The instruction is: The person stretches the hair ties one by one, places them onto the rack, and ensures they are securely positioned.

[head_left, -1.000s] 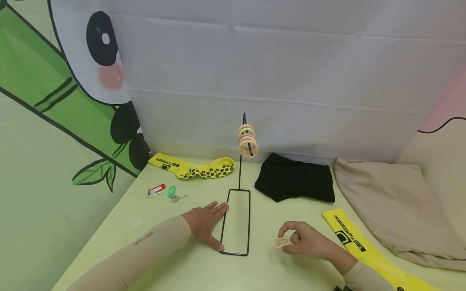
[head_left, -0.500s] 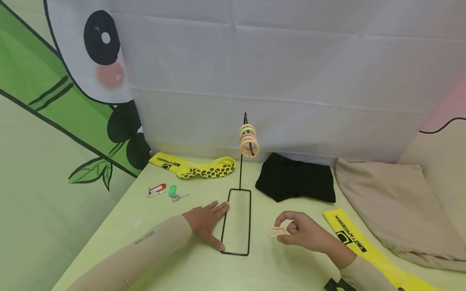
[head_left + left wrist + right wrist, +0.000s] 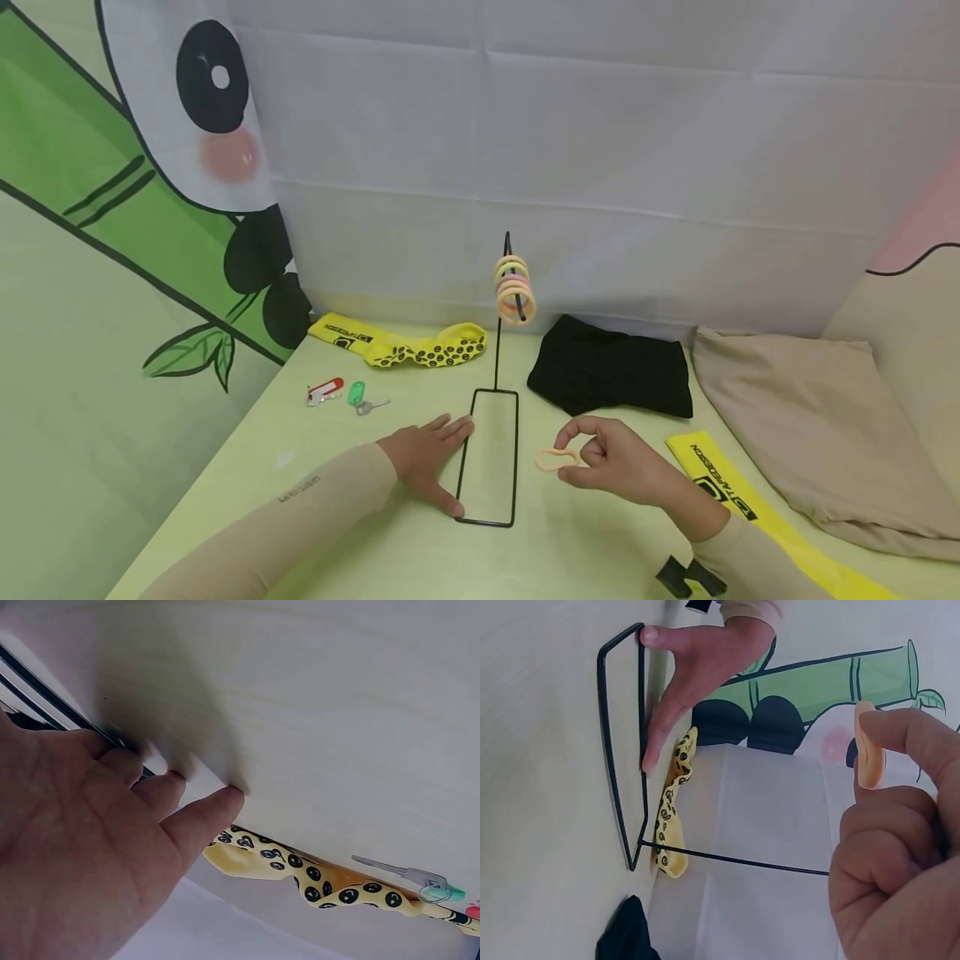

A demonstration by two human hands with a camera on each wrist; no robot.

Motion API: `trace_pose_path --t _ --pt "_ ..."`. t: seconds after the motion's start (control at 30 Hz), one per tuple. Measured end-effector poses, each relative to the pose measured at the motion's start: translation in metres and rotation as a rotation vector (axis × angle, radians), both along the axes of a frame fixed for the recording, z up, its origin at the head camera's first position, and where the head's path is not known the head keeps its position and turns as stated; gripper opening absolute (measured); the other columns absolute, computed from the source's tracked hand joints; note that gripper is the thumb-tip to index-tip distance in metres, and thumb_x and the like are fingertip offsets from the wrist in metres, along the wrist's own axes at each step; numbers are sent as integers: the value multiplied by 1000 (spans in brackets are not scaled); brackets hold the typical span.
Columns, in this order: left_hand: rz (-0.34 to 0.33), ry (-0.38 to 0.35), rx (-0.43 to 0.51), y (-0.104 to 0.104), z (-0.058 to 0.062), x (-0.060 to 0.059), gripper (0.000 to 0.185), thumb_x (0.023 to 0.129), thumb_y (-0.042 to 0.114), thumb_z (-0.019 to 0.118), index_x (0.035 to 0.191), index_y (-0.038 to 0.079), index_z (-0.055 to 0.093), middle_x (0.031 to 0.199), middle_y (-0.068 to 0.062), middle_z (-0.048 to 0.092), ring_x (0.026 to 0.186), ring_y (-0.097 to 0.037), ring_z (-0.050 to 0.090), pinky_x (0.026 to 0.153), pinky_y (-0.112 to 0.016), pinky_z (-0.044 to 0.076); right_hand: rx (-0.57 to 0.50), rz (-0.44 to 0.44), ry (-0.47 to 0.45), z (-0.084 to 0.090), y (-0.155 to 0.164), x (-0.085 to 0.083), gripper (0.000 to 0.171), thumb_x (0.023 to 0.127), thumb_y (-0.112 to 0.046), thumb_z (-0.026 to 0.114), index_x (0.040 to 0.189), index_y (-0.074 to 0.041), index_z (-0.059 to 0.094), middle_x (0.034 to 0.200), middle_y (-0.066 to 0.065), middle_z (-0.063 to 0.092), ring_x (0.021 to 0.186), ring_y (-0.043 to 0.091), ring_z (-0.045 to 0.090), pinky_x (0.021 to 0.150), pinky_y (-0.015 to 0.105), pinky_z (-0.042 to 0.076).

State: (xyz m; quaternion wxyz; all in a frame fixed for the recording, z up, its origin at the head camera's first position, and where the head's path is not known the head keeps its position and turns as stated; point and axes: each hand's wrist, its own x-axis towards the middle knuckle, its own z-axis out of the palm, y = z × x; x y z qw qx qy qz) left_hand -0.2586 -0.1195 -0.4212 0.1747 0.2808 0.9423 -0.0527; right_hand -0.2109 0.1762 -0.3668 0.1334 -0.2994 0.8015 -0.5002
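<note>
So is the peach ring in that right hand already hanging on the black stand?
No, the peach ring is pinched in the right hand above the table, well short of the black stand's hook.

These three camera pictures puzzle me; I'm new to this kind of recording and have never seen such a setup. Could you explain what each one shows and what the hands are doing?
There is no machine here: a person works with two bare hands and wears three cameras. The wide picture comes from a camera on the head, looking down at a pale green table. The other two come from cameras on the wrists, so each shows its own hand very close and at an odd angle.

The left hand lies flat on the table against the base of a black wire stand. Several coloured rings hang near the top of the stand's rod. The right hand pinches a peach-coloured ring, lifted off the table.

Also on the table: a yellow spotted sock, a second yellow sock, a folded black cloth, a beige cloth, and keys with red and green tags.
</note>
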Motion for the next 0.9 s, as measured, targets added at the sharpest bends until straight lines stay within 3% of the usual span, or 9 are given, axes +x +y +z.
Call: trace_pose_path --t 0.27,0.5,0.73,0.9 --pt "-5 -2 4 -1 0 -1 120 60 82 56 150 19 11 157 4 8 144 -26 12 105 -49 33 -18 -2 51 16 -7 -1 25 79 -8 71 98 1 56 52 -7 18 44 3 17 40 23 17" --pt "1 -8 -4 0 -3 -3 120 59 84 55 150 20 9 157 5 6 144 -26 10 106 -50 32 -69 -11 172 37 -15 -3 23 78 -5 71 96 0 57 52 6 15 45 5 16 40 24 21" --pt "2 12 0 -1 -7 -5 121 58 84 56 150 21 10 157 6 9 144 -24 12 105 -48 34 -133 -17 207 60 -24 -1 23 78 -1 70 96 1 57 51 6 17 43 8 18 39 25 22" --pt "0 17 0 -1 -8 -5 121 58 84 56 150 20 11 157 6 9 144 -25 13 105 -47 34 -196 -31 332 75 -32 3 22 78 2 69 97 0 58 49 5 17 40 9 20 39 24 24"
